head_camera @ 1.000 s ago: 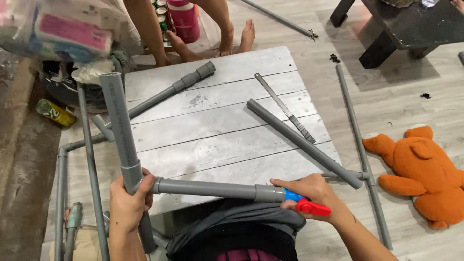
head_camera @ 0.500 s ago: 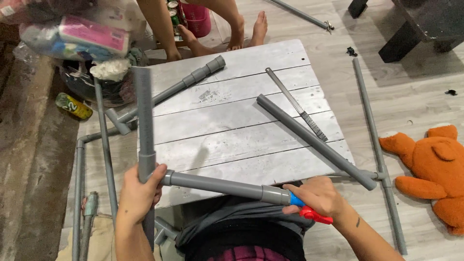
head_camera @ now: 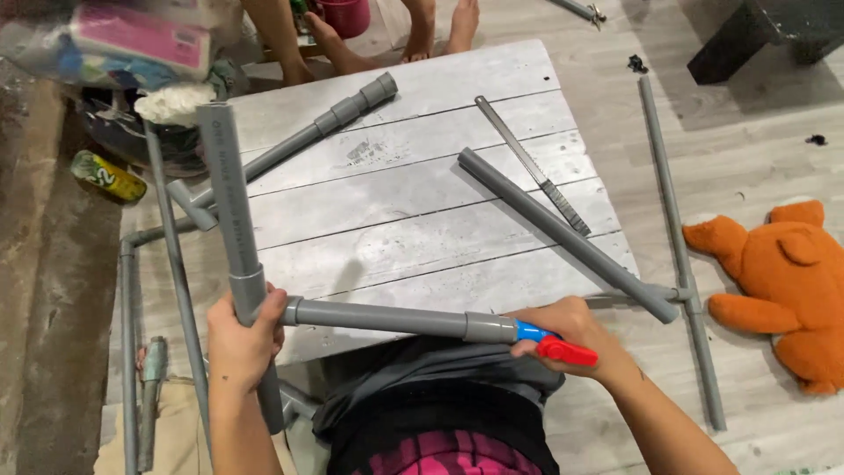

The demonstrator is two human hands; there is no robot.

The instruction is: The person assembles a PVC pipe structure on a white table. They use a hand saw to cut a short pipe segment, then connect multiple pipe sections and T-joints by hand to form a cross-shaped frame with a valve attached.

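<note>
A grey plank table (head_camera: 396, 202) carries loose pipe lengths and a saw blade (head_camera: 533, 164) within reach. In front of it, the left hand (head_camera: 242, 339) is clenched around the upright pipe (head_camera: 233, 211) at its tee, steadying it, while the right hand (head_camera: 576, 339) grasps the red-handled valve (head_camera: 554, 345) ending the horizontal pipe (head_camera: 387, 318).

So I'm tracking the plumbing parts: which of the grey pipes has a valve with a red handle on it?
The horizontal pipe held across the table's near edge; its right end carries the blue valve with a red handle, gripped by the right hand.
</note>
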